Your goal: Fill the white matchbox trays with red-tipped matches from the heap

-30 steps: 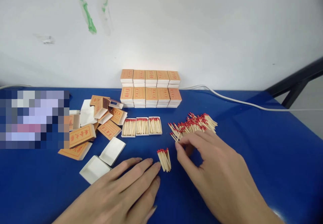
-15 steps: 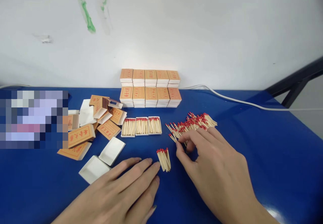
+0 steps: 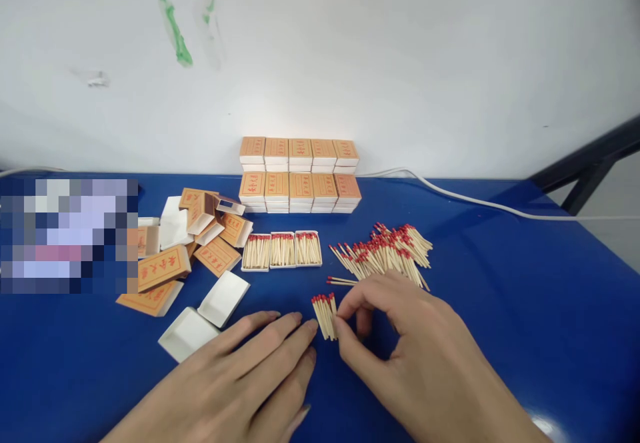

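Note:
My left hand (image 3: 245,376) lies flat on the blue table (image 3: 525,310), fingers stretched out, its fingertips just left of a small bundle of red-tipped matches (image 3: 325,313). My right hand (image 3: 415,356) rests to the right of that bundle, its thumb and forefinger curled at the bundle's right edge; I cannot make out whether a match is between them. Behind the right hand lies a loose pile of matches (image 3: 385,253), and two stray matches (image 3: 341,281) lie between pile and bundle.
Three open trays filled with matches (image 3: 281,250) stand in a row. Two empty white trays (image 3: 205,316) and scattered orange matchbox sleeves (image 3: 200,243) lie left. Stacked closed matchboxes (image 3: 299,175) line the wall. A white cable (image 3: 475,200) runs right.
My right hand has pulled back from the loose pile toward the small bundle, leaving two stray matches behind it. My left hand has stayed put.

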`<state>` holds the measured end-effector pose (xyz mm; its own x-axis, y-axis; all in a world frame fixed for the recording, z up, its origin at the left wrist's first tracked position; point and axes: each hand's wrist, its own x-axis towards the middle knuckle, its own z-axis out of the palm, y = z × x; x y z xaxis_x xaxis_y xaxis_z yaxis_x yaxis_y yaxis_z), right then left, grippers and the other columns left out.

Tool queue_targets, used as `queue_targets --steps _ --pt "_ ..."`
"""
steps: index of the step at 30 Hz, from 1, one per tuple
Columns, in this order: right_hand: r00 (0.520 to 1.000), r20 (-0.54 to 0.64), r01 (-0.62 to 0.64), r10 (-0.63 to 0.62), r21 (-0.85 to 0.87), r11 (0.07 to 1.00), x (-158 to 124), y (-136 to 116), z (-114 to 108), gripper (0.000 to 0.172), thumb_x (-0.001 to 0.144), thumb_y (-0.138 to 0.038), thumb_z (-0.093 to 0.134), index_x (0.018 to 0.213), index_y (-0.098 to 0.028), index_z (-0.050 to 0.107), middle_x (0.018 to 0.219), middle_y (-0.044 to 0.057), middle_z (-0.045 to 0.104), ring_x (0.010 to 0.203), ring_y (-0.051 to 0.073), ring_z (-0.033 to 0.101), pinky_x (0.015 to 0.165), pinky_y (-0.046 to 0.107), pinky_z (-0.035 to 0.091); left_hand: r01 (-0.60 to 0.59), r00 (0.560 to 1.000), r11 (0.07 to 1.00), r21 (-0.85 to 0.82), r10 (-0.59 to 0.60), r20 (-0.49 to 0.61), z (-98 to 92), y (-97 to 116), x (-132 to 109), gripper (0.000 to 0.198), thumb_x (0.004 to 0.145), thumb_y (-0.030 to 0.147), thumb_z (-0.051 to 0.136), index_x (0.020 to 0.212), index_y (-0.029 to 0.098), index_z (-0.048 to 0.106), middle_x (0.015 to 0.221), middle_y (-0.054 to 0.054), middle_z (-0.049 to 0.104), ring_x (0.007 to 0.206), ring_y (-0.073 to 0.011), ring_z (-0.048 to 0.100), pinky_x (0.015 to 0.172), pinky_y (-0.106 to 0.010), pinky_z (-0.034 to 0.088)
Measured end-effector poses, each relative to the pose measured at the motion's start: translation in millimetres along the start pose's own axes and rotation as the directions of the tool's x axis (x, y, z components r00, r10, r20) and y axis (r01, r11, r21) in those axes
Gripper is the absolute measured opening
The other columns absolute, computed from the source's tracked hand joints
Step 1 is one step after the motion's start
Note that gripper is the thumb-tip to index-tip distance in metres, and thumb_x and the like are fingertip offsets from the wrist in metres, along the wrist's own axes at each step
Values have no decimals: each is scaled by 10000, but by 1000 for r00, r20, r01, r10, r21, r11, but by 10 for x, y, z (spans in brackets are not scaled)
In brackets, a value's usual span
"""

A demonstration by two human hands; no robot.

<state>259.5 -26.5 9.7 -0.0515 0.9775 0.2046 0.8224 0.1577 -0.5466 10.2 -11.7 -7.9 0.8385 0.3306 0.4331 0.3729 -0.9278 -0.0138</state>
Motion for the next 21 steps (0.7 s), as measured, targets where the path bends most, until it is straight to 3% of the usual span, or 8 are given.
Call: queue_targets --steps 11,17,21 --pt "1000 16 -12 13 -22 1000 19 -12 36 288 1022 -294 730 750 -268 639 736 -34 693 667 161 660 590 316 479 -16 1000 1000 25 16 -10 15 -17 40 391 1186 139 443 1162 167 832 1318 -61 851 1290 -193 763 1438 -376 256" --pt "989 -123 48 -81 -252 967 57 100 55 82 1000 -187 714 1007 -265 740 904 20 768 898 251 753 616 345 507 -9 999 999 35 10 -33 -2 -8 17 346 1197 175 492 1142 178 833 1294 -59 858 1299 -179 760 1425 -360 284" --pt "990 -93 74 -110 -327 942 50 140 94 122 987 -153 723 936 -264 712 935 32 769 902 268 750 586 347 486 -12 1000 1000 19 12 -12 10 -1 0 407 1220 198 442 1154 164 842 1312 -64 857 1309 -186 758 1443 -364 235"
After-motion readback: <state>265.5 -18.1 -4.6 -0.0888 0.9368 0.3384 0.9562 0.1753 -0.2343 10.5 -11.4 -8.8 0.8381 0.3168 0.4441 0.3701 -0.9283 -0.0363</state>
